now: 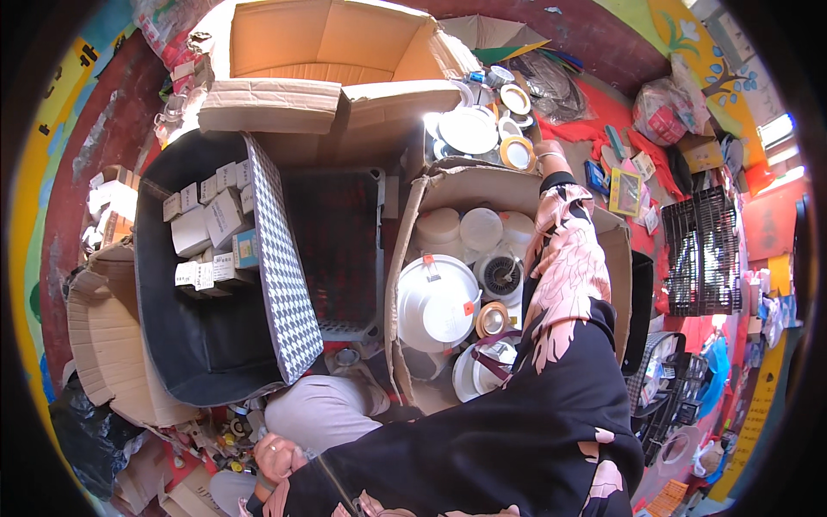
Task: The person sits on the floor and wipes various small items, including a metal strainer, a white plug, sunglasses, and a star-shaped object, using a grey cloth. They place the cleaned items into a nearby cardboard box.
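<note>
**Reaching for the round lights**

The right hand stretches to the upper middle of the frame, just beside a gold-rimmed round light; its grip looks hidden, so I cannot tell. The left hand, lower left, rests curled and holds nothing.

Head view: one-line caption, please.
Right hand reaches toward round light fittings beyond a cardboard box; left hand rests low.

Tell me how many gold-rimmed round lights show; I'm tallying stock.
3: two gold-rimmed lights in the far box, one in the near box beside the large white disc. More may be hidden.
</note>
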Tool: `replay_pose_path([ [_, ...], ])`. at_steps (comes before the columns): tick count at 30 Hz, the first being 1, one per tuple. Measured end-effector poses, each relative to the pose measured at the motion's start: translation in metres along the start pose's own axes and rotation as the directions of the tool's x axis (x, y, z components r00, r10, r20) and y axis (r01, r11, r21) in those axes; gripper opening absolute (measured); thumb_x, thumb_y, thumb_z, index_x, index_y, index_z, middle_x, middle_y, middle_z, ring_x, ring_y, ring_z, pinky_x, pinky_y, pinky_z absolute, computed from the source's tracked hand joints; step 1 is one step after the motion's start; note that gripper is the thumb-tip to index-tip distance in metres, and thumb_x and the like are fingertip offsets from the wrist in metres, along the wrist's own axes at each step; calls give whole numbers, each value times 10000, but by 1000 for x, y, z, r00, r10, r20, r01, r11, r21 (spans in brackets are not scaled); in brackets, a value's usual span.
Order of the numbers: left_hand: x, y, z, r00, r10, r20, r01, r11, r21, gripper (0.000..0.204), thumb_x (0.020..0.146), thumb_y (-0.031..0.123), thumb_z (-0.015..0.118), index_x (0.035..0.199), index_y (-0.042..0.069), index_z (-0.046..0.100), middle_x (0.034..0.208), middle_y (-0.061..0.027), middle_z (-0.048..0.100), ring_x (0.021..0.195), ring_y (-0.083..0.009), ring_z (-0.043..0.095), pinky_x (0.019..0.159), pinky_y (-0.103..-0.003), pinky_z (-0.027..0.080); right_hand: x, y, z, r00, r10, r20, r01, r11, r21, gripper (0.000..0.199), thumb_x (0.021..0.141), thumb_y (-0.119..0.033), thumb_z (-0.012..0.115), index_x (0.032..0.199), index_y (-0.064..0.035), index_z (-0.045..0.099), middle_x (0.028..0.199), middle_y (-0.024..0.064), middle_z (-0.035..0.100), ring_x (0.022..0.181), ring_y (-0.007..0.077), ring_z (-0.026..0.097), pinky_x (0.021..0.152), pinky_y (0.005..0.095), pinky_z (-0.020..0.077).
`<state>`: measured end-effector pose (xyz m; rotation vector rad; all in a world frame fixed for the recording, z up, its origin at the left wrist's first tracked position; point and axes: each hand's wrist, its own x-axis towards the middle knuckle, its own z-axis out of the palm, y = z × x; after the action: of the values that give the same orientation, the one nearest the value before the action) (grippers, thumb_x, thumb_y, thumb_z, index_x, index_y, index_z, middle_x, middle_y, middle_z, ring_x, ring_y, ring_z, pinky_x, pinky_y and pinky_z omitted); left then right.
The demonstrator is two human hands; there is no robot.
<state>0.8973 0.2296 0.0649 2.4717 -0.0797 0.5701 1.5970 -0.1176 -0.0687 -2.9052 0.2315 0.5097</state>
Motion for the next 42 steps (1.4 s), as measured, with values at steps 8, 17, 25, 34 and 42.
replay_pose_path([
  [8,-1,10,-2,1000,-12,14,13,1000,-5,173,724,-27,473,574,13,397,559,-118,459,493,-273,458,468,-353,384,-37,-30,26,985,-25,170,73,956,-283,452,755,-232,539,1189,-109,543,1207,110,540,1109,304,517,906,423,421],
  [17,-12,34,-5,995,-101,-1,101,995,-23,172,726,-31,467,574,12,398,559,-117,459,492,-270,455,465,-350,378,-155,-47,-44,715,-699,5,612,629,480,233,720,-157,668,939,-77,682,834,15,667,741,115,602,649,261,486],
  [25,-32,52,-16,997,-70,-7,70,997,-22,228,803,30,437,579,7,396,565,-116,449,507,-266,442,479,-354,363,-341,56,74,563,-658,501,825,412,-386,358,815,-367,518,747,-48,663,705,132,642,650,280,633,575,379,496],
  [34,-43,52,-21,995,3,-95,-1,1000,13,179,788,6,444,610,5,427,580,-113,453,518,-276,454,493,-357,377,-402,60,115,901,-400,166,432,863,-263,652,600,-424,721,1031,-7,467,956,193,610,959,342,562,837,381,438],
  [42,-35,44,-16,994,66,-92,-68,997,-22,152,757,4,472,610,4,431,583,-105,460,519,-276,461,487,-364,386,-403,72,82,948,-316,33,317,948,-33,679,518,-441,760,1002,-35,514,904,183,608,889,318,585,801,380,452],
])
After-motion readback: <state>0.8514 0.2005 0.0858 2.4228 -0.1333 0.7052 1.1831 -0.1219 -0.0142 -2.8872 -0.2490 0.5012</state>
